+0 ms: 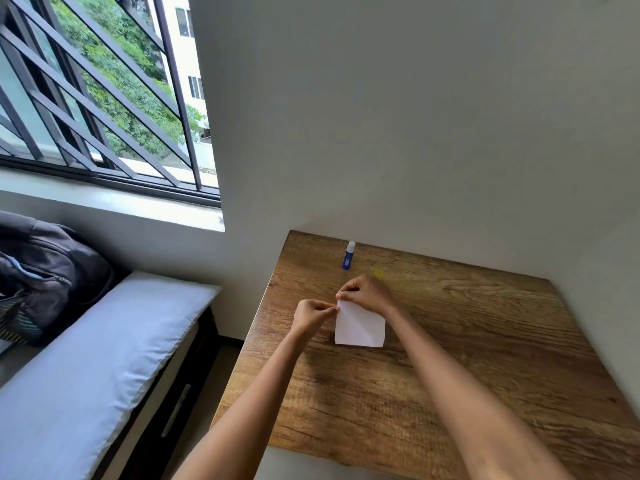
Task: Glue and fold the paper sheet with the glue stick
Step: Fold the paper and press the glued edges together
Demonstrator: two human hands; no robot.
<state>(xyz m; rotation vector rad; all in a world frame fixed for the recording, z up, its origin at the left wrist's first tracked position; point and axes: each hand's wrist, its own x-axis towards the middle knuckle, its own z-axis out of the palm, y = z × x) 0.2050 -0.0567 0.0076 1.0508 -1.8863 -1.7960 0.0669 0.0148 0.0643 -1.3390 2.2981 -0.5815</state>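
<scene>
Fingers of our left hand [311, 315] and right hand [365, 292] pinch the folded white paper sheet's [360, 329] far-left corner on the wooden table [485, 358], blue glue stick [348, 256] upright beyond.

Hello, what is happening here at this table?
A person is working on a folded white paper lying on a wooden table. The left hand pinches the paper's far left corner, and the right hand pinches its far edge. The glue stick stands apart near the wall, untouched. A small yellow thing behind the right hand is too hidden to name.
</scene>
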